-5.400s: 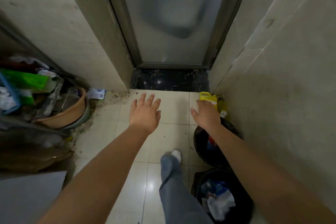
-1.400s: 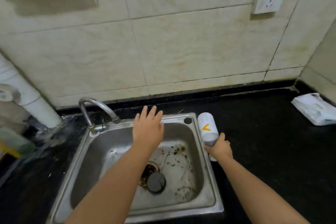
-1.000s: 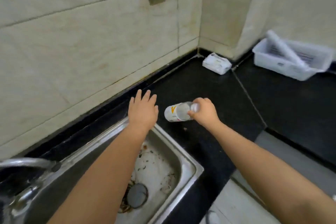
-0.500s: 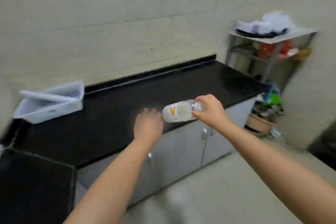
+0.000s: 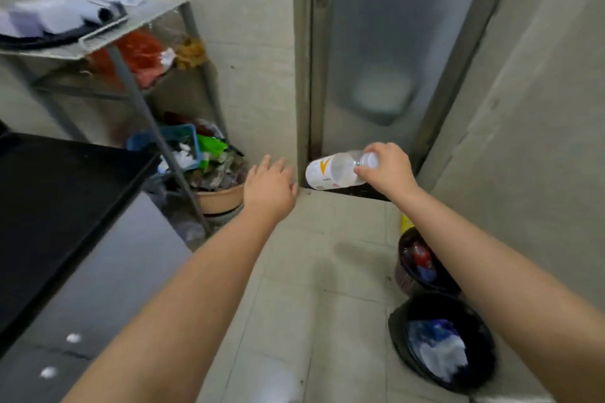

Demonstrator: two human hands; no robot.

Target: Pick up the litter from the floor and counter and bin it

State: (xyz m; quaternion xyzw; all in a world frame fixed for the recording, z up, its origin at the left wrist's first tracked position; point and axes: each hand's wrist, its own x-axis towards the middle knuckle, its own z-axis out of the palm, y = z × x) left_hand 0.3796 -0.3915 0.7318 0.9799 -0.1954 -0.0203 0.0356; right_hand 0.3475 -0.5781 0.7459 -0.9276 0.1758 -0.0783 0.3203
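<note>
My right hand (image 5: 388,170) grips a clear plastic bottle (image 5: 330,172) with a white label and orange mark by its cap end, holding it sideways in the air in front of the frosted door. My left hand (image 5: 268,188) hovers beside it, palm down, fingers spread, holding nothing. Two black bins stand on the floor along the right wall: the nearer bin (image 5: 397,342) holds white and blue litter, the farther bin (image 5: 401,267) holds red and blue items. The bottle is well above and beyond both bins.
A black counter (image 5: 65,199) with grey cabinet fronts runs along the left. A metal rack (image 5: 137,88) crowded with bags, a blue basket and a tan bowl (image 5: 219,201) fills the far-left corner. A frosted glass door (image 5: 386,52) closes the passage; a wall bounds the right.
The view has swung from the counter to the door and bins. My right hand still carries the bottle taken from beside the sink; my left hand stays empty.
</note>
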